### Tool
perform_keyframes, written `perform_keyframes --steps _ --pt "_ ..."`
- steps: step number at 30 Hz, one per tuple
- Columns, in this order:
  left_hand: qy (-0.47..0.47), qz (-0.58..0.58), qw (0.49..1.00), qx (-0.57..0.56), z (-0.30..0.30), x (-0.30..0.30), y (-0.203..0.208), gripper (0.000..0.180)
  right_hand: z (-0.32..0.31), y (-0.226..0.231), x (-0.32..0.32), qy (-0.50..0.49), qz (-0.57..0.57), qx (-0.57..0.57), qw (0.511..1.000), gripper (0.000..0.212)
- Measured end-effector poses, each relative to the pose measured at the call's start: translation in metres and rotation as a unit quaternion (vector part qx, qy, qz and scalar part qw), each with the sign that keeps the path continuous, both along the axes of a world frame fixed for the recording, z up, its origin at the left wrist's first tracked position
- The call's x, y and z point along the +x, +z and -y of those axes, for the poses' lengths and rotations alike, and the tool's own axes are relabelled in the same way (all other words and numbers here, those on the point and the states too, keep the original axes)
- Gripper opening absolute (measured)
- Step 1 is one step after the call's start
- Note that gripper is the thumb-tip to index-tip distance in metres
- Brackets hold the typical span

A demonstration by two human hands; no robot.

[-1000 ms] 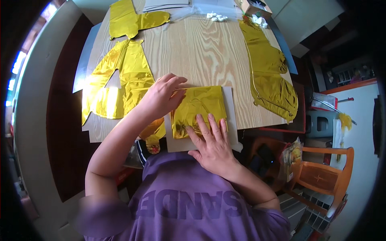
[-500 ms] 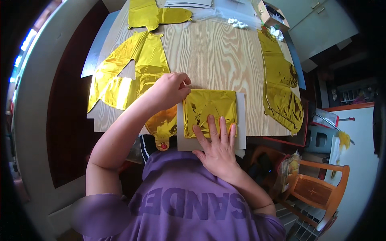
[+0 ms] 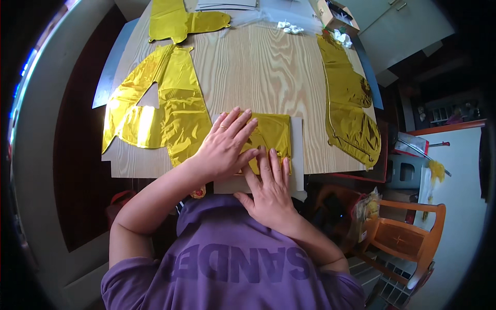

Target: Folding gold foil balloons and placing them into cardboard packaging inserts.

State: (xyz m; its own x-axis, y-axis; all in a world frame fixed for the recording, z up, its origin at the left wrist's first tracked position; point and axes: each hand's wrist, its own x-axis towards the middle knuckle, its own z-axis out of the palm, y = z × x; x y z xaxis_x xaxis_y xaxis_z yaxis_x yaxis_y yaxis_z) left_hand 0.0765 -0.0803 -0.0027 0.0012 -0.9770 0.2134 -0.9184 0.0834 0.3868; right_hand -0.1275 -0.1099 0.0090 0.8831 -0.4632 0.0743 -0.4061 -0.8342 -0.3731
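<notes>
A folded gold foil balloon (image 3: 275,130) lies flat on a pale grey card (image 3: 297,160) at the table's near edge. My left hand (image 3: 226,143) rests across the foil's left part, fingers stretched out and a ring on one of them. My right hand (image 3: 270,196) lies on the lower part of the foil and card with its fingers spread. The left thumb reaches the fingers of my right hand. Left of the card spreads a large flat gold foil balloon (image 3: 182,103) with a triangular hole; its lower end is partly behind my left forearm.
Another flat gold balloon (image 3: 354,103) lies at the table's right, and one more (image 3: 168,20) at the far left. Grey sheets (image 3: 226,5), clear plastic (image 3: 281,14), small white pieces (image 3: 289,27) and an open box (image 3: 337,18) sit at the back. A wooden chair (image 3: 400,237) stands at the right.
My left hand has gone from curled at the foil's upper left corner to lying flat across its left part. My right hand stays on the lower part. The whole view has shifted slightly.
</notes>
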Motion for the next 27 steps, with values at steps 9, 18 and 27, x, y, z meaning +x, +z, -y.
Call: perform_keyframes --steps 9,18,27 --pt "-0.065 -0.042 0.997 -0.028 0.034 0.008 0.016 0.058 0.021 0.002 -0.019 0.045 0.006 -0.021 0.999 0.078" --pt "-0.171 -0.09 0.981 -0.027 0.07 0.01 0.002 0.059 0.034 0.02 -0.018 0.088 -0.042 -0.02 0.995 0.073" --pt "-0.17 -0.166 0.971 0.012 0.085 0.01 0.018 0.052 0.042 0.03 -0.017 0.113 -0.024 -0.019 0.993 0.061"
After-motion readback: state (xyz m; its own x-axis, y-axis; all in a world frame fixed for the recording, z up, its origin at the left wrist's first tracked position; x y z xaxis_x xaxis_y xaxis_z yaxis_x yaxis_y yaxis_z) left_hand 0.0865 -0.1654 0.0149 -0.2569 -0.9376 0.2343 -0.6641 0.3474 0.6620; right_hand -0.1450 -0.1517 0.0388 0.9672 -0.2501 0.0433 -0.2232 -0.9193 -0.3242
